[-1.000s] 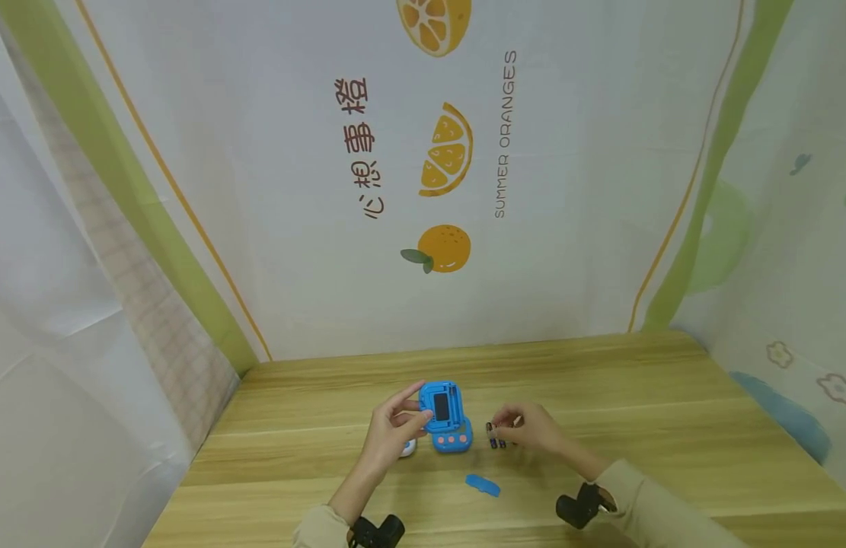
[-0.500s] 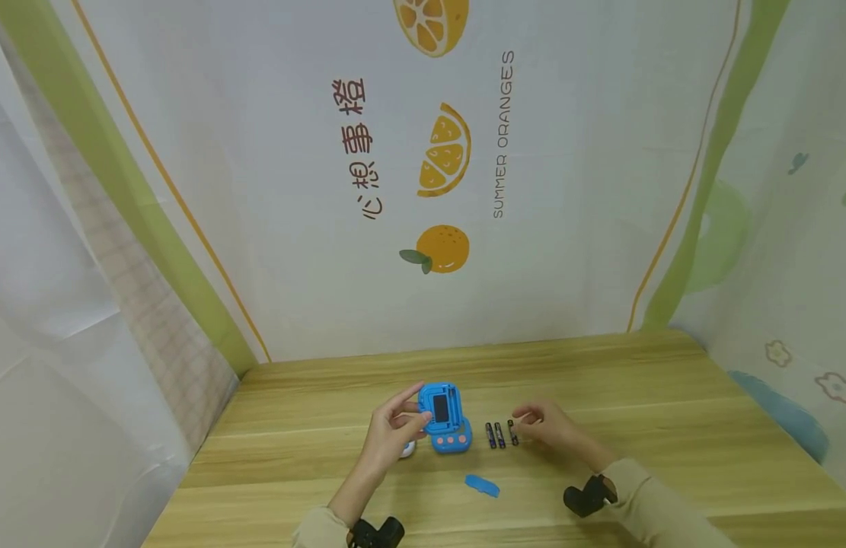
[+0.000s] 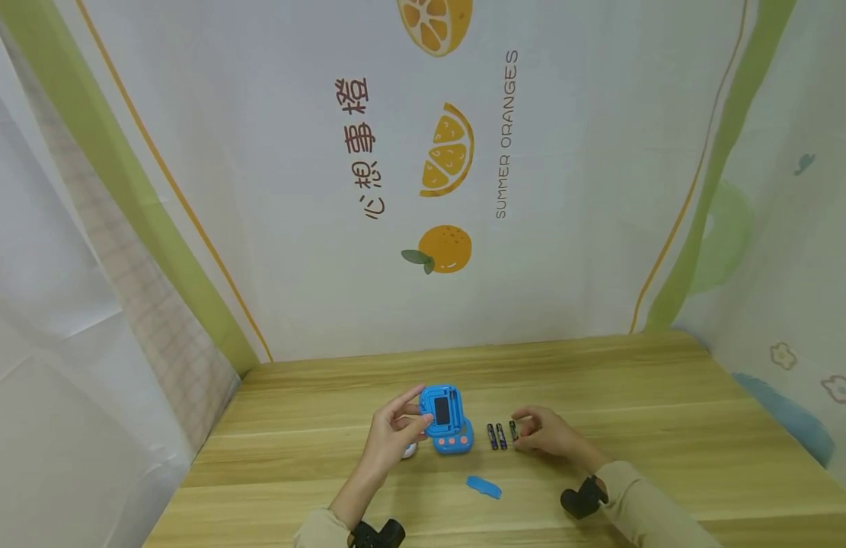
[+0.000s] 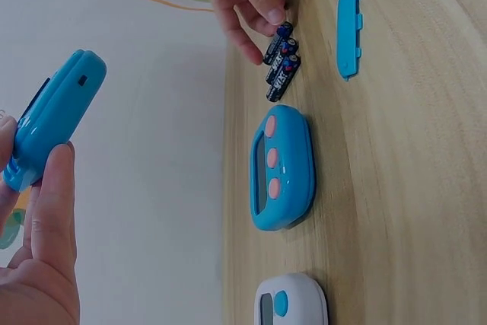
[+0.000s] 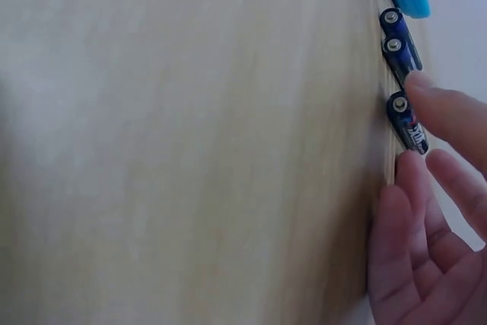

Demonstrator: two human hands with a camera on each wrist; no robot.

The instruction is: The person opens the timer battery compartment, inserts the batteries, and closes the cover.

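Note:
My left hand [image 3: 394, 432] holds up a blue palm-sized electronic device [image 3: 442, 409] by its edge. Its back faces the head camera, with a long battery slot at the right side; the left wrist view shows it side-on [image 4: 59, 116]. To the right, three slim dark batteries lie side by side on the table. My right hand [image 3: 547, 434] is at the rightmost battery [image 3: 514, 431], thumb and fingertips spread around it. In the right wrist view that battery [image 5: 409, 123] lies a little apart from the other two batteries [image 5: 399, 45].
A second blue device [image 4: 293, 165] with three pink buttons lies below the held one. Beside it is a white device [image 4: 300, 302] with a blue button, mostly covered by the left hand in the head view. A blue tabbed battery cover [image 3: 484, 487] lies nearer the table's front.
My right hand drew back rightward from the batteries, uncovering them, then moved slightly back in around the rightmost one, its thumb lower now. The left hand keeps its hold, almost unmoved.

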